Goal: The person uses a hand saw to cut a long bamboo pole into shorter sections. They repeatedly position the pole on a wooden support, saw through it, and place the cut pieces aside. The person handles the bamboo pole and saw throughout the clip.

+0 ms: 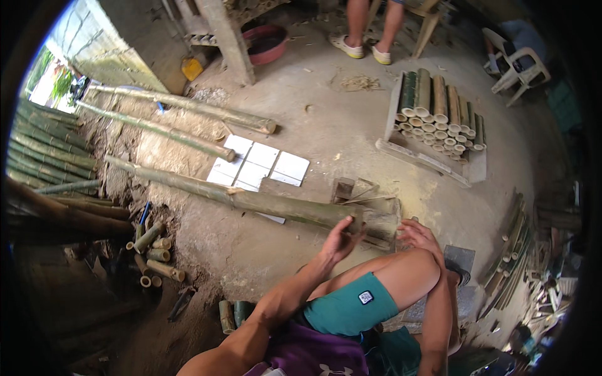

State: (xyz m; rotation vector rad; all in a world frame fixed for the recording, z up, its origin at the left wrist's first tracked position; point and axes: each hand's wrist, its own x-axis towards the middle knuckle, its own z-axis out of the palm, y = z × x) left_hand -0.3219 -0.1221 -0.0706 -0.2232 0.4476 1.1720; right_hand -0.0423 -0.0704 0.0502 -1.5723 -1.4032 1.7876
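A long green-brown bamboo pole (251, 200) lies slantwise before me, its thick near end by a low wooden block (389, 216). Beside that end is my left hand (340, 241), thumb raised and fingers apart; whether it touches the bamboo I cannot tell. My right hand (417, 235) hangs past my bent knee, near the block, with fingers loosely spread and nothing seen in them. Thin strips of wood or bamboo (360, 195) lie around the block.
Two more poles (188, 109) and white tiles (256, 164) lie beyond. Cut bamboo tubes (439, 119) fill a wooden rack at right. Short pieces (160, 254) lie at left, bamboo strips (508, 257) at right. A person's feet (360, 50) stand at the back near a red basin (266, 45).
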